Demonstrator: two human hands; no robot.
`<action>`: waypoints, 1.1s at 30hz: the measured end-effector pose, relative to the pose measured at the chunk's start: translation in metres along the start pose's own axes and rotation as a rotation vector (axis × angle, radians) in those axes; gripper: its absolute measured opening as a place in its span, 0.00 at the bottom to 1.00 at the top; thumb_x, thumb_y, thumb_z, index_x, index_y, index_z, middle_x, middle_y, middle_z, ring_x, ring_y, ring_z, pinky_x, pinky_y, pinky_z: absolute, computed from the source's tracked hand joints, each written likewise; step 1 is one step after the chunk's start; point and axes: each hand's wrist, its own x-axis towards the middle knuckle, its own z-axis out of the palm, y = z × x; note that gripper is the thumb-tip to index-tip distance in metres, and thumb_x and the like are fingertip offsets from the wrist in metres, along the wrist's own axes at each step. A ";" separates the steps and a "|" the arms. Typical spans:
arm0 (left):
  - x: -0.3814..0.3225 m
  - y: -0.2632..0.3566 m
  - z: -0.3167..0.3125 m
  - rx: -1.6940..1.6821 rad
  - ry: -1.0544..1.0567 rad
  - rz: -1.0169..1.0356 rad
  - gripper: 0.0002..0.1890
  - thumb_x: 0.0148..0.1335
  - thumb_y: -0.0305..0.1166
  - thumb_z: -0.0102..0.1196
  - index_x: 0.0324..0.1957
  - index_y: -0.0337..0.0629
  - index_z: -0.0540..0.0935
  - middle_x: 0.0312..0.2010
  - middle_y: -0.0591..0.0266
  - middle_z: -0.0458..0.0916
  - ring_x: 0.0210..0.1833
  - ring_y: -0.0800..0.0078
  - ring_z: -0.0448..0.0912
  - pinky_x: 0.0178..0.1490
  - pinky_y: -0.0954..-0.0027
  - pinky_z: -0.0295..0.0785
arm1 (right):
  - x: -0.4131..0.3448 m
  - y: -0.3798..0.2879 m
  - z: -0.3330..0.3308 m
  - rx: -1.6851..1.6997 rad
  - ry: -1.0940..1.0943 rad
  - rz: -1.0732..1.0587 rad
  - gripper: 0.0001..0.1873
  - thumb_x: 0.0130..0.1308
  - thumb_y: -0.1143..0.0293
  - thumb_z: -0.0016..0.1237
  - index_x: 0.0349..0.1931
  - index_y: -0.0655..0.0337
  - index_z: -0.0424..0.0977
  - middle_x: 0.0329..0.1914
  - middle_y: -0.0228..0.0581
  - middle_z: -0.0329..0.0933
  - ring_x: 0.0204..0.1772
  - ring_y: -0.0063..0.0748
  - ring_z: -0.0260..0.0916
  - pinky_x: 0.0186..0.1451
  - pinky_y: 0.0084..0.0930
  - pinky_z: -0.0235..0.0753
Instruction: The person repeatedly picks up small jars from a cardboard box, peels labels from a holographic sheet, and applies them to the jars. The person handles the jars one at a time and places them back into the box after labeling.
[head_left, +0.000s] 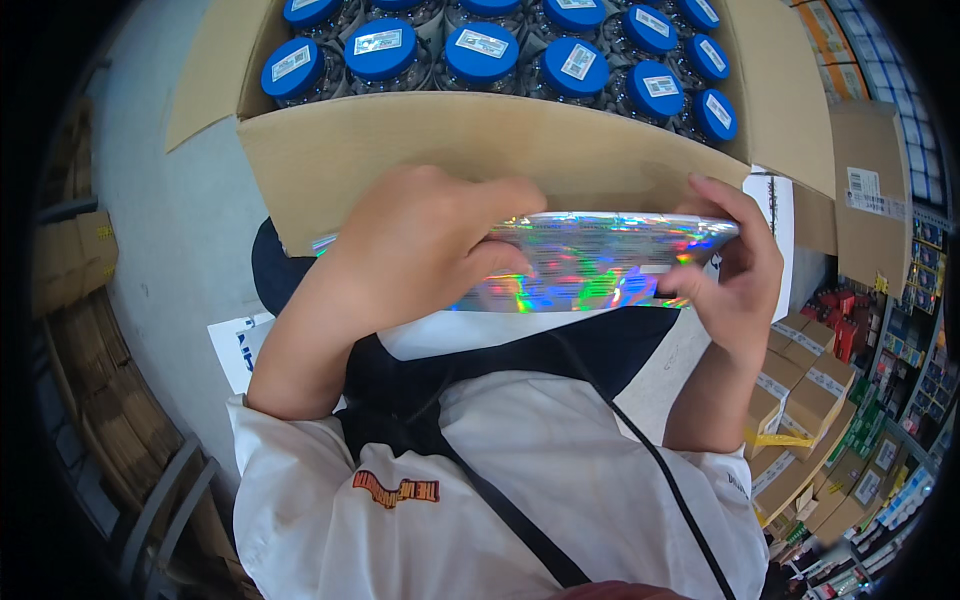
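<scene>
A shiny holographic silver package (592, 262), bearing small print, is held level in front of my body. My left hand (442, 232) grips its left part, thumb on the near face and fingers over the top edge. At the right end my right hand (735, 262) pinches it between thumb and fingers. Just beyond stands an open cardboard box (480, 139), its near flap hanging towards me. Rows of clear jars with blue lids (480, 52) fill the box, with labels on their lids. The jars' dark contents are too indistinct to name.
Stacked cardboard cartons (802, 375) stand on the right, beside shelves of boxed goods (926, 277). Flattened cardboard (112, 390) and a grey metal frame (161, 495) are on the left. A white printed box (780, 240) sits by the open box's right side. Grey floor (165, 225) shows at left.
</scene>
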 end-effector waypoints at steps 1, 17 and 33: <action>0.002 0.000 0.003 -0.060 0.002 -0.012 0.19 0.53 0.32 0.71 0.47 0.47 0.82 0.30 0.56 0.85 0.34 0.52 0.84 0.38 0.54 0.75 | -0.002 0.002 -0.001 0.037 0.014 -0.005 0.37 0.51 0.73 0.76 0.62 0.69 0.75 0.55 0.43 0.80 0.56 0.30 0.79 0.54 0.24 0.79; 0.021 0.028 0.048 -0.041 -0.020 0.047 0.10 0.58 0.36 0.69 0.40 0.44 0.90 0.30 0.59 0.88 0.32 0.58 0.85 0.35 0.64 0.76 | -0.091 0.026 -0.057 0.051 0.198 0.262 0.20 0.56 0.75 0.72 0.47 0.68 0.78 0.45 0.37 0.81 0.44 0.22 0.78 0.48 0.20 0.75; 0.025 0.041 0.101 0.086 -0.080 0.008 0.09 0.61 0.39 0.66 0.31 0.46 0.88 0.26 0.56 0.85 0.32 0.52 0.84 0.38 0.53 0.76 | -0.059 -0.005 -0.013 -0.438 -0.075 -0.115 0.15 0.52 0.78 0.66 0.43 0.62 0.84 0.46 0.43 0.83 0.49 0.44 0.81 0.48 0.36 0.80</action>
